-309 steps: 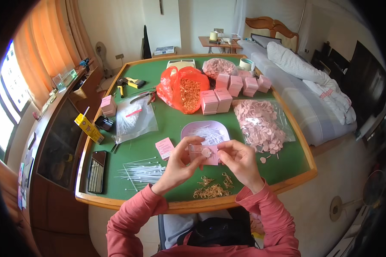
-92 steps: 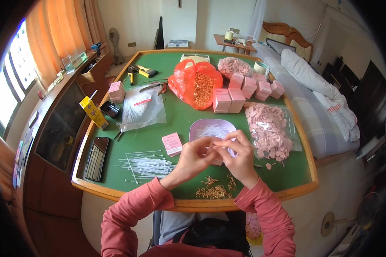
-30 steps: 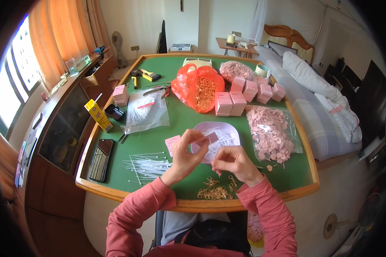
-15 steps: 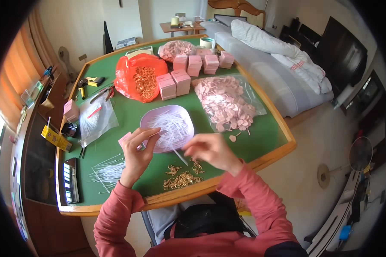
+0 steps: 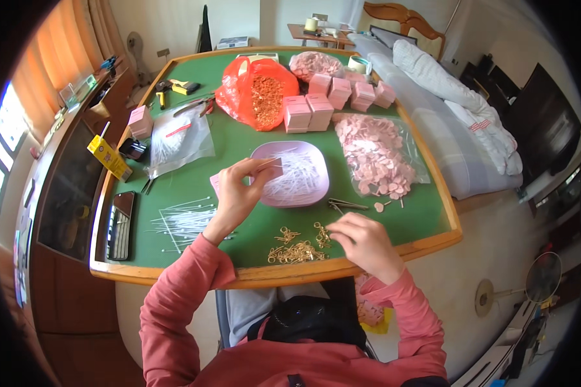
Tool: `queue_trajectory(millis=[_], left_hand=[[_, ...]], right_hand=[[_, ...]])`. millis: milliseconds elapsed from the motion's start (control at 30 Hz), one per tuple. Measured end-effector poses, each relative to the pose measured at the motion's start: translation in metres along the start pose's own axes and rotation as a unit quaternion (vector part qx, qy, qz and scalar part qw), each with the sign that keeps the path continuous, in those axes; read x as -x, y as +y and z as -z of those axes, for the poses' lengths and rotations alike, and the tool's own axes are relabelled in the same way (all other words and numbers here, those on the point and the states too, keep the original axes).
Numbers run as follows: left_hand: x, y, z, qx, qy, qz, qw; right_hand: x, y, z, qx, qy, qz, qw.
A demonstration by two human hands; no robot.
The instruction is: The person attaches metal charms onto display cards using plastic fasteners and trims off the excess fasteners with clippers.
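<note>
My left hand [image 5: 242,193] is closed in a pinch on a small dark-looking card [image 5: 276,169], held over the left rim of a lilac bowl [image 5: 323,184]. Thin clear plastic strips [image 5: 290,173] fill that bowl. On the right, my right hand [image 5: 365,242] is down at the table, thumb and fingers pinched beside a few gold clasps [image 5: 321,235]; what lies between the fingertips is hidden. A larger heap of gold clasps [image 5: 295,252] spreads to its left. Beyond this hand rests a slim silver tool [image 5: 347,204]. Part of a pink block [image 5: 214,184] shows behind my left hand.
White thin sticks [image 5: 184,219] and a phone [image 5: 121,226] lie at the left. Farther back are a red bag [image 5: 239,97] of gold pieces, pink card stacks [image 5: 297,114], a clear bag of pink tags [image 5: 381,155] and pliers [image 5: 193,106]. A wooden edge [image 5: 290,276] borders the green table.
The view has shifted, so the table sits higher and farther right. My right hand has moved from beside the bowl down to the gold clasps. My left hand still holds the card.
</note>
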State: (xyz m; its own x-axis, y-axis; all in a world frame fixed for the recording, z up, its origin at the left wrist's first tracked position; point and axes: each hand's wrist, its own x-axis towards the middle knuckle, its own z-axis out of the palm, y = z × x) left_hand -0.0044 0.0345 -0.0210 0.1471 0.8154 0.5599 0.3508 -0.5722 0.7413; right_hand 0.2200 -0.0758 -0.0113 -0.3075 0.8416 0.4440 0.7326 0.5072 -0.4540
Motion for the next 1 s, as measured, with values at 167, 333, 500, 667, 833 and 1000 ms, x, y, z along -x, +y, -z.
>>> queue_trajectory(millis=[167,333,500,667,833,1000], left_hand=[[0.000,0.002,-0.001,-0.010,-0.004,-0.016,1.000],[-0.001,0.009,0.001,-0.001,-0.007,-0.027,1.000],[0.001,0.014,0.003,-0.017,-0.011,-0.016,1.000],[0.002,0.008,0.001,-0.002,-0.009,-0.031,0.999],[0.003,0.016,0.001,-0.007,-0.015,-0.019,1.000],[0.003,0.017,0.001,-0.018,-0.018,-0.029,0.999]], right_hand=[[-0.015,0.010,-0.029,0.031,-0.039,-0.043,0.998],[-0.021,0.010,-0.031,0.023,-0.057,-0.063,0.996],[-0.022,0.008,-0.024,-0.209,0.010,-0.148,0.967],[-0.039,-0.011,-0.003,-0.513,0.097,-0.170,0.836],[-0.051,-0.025,0.003,-0.548,0.142,-0.156,0.809],[-0.057,-0.021,0.002,-0.570,0.159,-0.164,0.790]])
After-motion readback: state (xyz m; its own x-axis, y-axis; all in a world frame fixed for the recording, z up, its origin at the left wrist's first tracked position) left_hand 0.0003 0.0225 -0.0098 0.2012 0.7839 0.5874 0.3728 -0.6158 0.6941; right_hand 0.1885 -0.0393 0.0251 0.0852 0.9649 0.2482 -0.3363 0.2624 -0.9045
